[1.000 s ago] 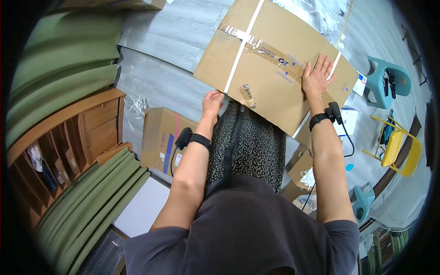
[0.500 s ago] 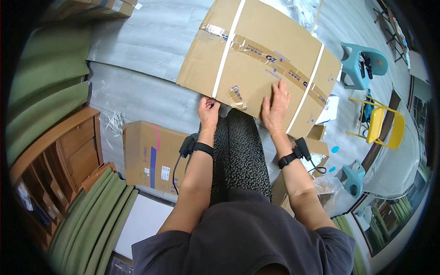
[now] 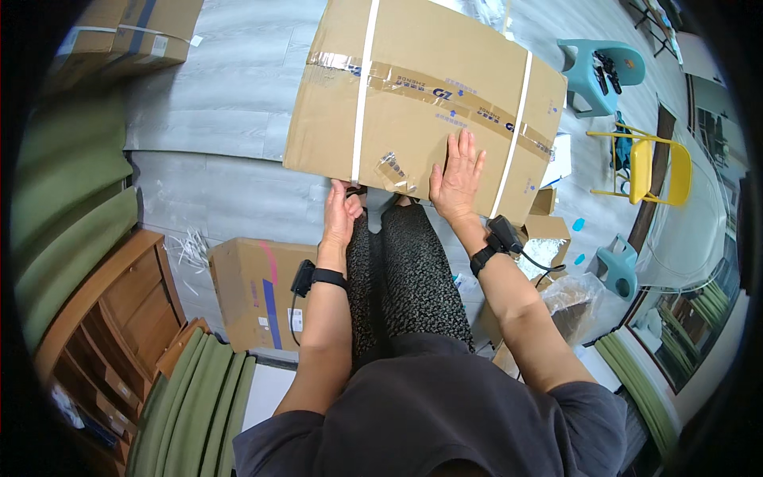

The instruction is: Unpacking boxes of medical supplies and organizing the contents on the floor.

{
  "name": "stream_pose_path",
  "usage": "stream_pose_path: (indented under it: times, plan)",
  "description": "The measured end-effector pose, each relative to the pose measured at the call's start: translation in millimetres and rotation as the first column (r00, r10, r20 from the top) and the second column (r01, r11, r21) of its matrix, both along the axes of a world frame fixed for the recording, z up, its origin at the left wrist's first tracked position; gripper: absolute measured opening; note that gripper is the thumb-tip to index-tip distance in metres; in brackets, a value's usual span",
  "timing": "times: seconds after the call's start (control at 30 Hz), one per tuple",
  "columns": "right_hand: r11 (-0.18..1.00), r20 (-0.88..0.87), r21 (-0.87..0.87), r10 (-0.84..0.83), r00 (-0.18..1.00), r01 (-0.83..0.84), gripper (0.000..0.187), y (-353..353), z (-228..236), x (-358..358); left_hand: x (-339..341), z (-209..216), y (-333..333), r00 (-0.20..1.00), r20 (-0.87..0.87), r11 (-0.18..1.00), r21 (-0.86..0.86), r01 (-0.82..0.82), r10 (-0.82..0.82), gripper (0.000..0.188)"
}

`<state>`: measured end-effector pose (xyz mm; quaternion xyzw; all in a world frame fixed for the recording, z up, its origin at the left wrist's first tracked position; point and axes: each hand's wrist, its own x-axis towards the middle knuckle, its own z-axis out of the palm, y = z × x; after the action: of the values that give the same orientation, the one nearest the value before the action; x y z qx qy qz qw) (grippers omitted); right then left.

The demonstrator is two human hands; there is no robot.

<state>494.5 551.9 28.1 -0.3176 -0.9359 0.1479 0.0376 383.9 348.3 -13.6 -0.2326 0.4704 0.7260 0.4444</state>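
Observation:
A large flat cardboard box (image 3: 413, 48) fills the upper middle, bound by two white straps (image 3: 365, 95) and a band of printed brown tape (image 3: 397, 77). My right hand (image 3: 458, 176) lies flat on its face, fingers spread, between the straps. My left hand (image 3: 342, 216) is at the near edge, beside the left strap's lower end. Its fingers are curled and the fingertips meet the edge; whether they grip anything is hidden. A torn patch of clear tape (image 3: 392, 169) sticks to the box between my hands.
Another carton (image 3: 238, 278) leans at my left, near white strap scraps (image 3: 191, 250) and a wooden cabinet (image 3: 131, 274). Strapped cartons (image 3: 151, 36) stand far left. To the right are opened boxes (image 3: 548, 238), a blue stool (image 3: 592, 75) and a yellow folding chair (image 3: 642, 171).
The box has shifted left and slightly up in view, along with the surroundings. My left hand has turned, showing more curled fingers. My right hand stays flat on the box, fingers more spread.

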Motion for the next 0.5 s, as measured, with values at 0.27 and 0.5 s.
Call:
stream_pose_path:
  times: [0.27, 0.5]
  plan:
    - [0.999, 0.004, 0.033, -0.002, 1.000, 0.002, 0.069, 4, -2, 1, -7, -12, -2, 0.987, -0.029, 0.983, 0.085, 0.161, -0.159, 0.054]
    - [0.999, 0.022, 0.039, -0.004, 1.000, 0.003, 0.069, 5, -1, 1, 0, -13, 6, 0.998, -0.040, 0.999, -0.005, 0.042, -0.042, 0.047]
